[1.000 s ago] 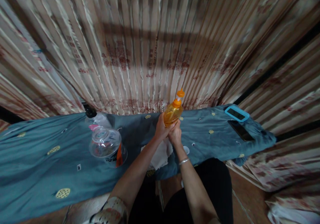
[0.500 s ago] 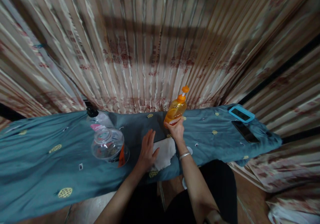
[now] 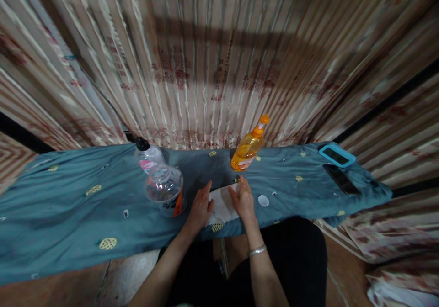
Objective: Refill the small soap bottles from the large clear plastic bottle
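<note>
From the head view, the only 1 I have: the orange bottle [image 3: 249, 148] is no longer in my grip. A second ago both my hands were wrapped around it above the table; half a second ago only my right hand was carrying it while my left was already lying on the white cloth [image 3: 222, 203]. Now the bottle is standing by itself on the blue tablecloth [image 3: 68, 206], tilted-looking in the wide lens, close to the striped curtain [image 3: 219, 69] and just beyond my fingertips, touching neither hand. I am reading that as the bottle being done with for the moment and the cloth being the thing in hand.

My left hand [image 3: 200, 208] is lying flat, fingers spread, on the left edge of the cloth, palm down. My right hand [image 3: 243, 199] is resting open on the cloth's right side, fingers extended toward the bottle, bracelet at the wrist. Neither hand is pinching anything that I can see; both are pressing lightly on the fabric, with the cloth showing between them. Both forearms are reaching forward from my lap, nearly parallel.

To my left, a clear plastic jar [image 3: 166, 190] is sitting just beside the cloth, with a black-capped bottle [image 3: 147, 154] behind it. Well off to the right, 2 phones [image 3: 338, 167] are lying near the table's corner.
</note>
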Tool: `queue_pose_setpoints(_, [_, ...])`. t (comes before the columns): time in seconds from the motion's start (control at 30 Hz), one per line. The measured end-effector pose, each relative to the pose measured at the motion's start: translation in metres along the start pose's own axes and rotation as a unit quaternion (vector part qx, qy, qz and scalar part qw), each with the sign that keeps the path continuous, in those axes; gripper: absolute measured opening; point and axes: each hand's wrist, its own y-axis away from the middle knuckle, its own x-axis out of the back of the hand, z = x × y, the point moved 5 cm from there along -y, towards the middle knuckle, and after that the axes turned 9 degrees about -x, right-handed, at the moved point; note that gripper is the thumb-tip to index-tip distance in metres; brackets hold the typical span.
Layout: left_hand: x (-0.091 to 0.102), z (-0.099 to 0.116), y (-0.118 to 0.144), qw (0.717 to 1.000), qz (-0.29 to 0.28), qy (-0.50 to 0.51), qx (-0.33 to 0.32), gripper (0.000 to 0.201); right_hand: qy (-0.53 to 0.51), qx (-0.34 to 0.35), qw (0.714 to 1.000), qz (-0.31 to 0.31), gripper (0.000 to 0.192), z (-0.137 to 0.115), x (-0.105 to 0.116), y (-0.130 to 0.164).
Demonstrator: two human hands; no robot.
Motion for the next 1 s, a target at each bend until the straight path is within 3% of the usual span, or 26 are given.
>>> queue_pose_setpoints(0.13, [0.006,-0.003,-0.004,0.998,0.011,0.052,0.020,0.064,0.016,0.009,1.000,-0.009,0.044,0.000,-0.004,0.015])
queue_pose_setpoints(0.3, [0.018,0.003,-0.001,0.997,0.065,0.037,0.012,0.060,0.031,0.010,0.999,-0.006,0.041,-0.005,-0.004,0.020])
queue_pose_setpoints(0.43, [0.023,0.015,0.011,0.998,0.053,0.013,-0.019,0.055,0.048,0.029,0.998,0.004,0.047,-0.022,-0.004,0.034])
queue_pose_setpoints(0.53, [0.033,0.028,0.032,0.998,0.041,-0.005,-0.053,0.053,0.044,0.066,0.997,-0.021,0.042,-0.042,-0.012,0.051])
queue_pose_setpoints(0.67, [0.060,0.043,0.073,0.997,0.028,-0.024,-0.070,0.051,0.021,0.126,0.988,-0.082,0.035,-0.068,-0.027,0.084])
queue_pose_setpoints(0.8, [0.098,0.047,0.113,0.996,0.056,-0.045,-0.047,0.042,0.016,0.143,0.985,-0.100,0.052,-0.075,-0.032,0.109])
queue_pose_setpoints(1.0, [0.139,0.029,0.138,0.989,0.121,-0.076,0.025,0.033,0.005,0.125,0.987,-0.103,0.029,-0.068,-0.038,0.099])
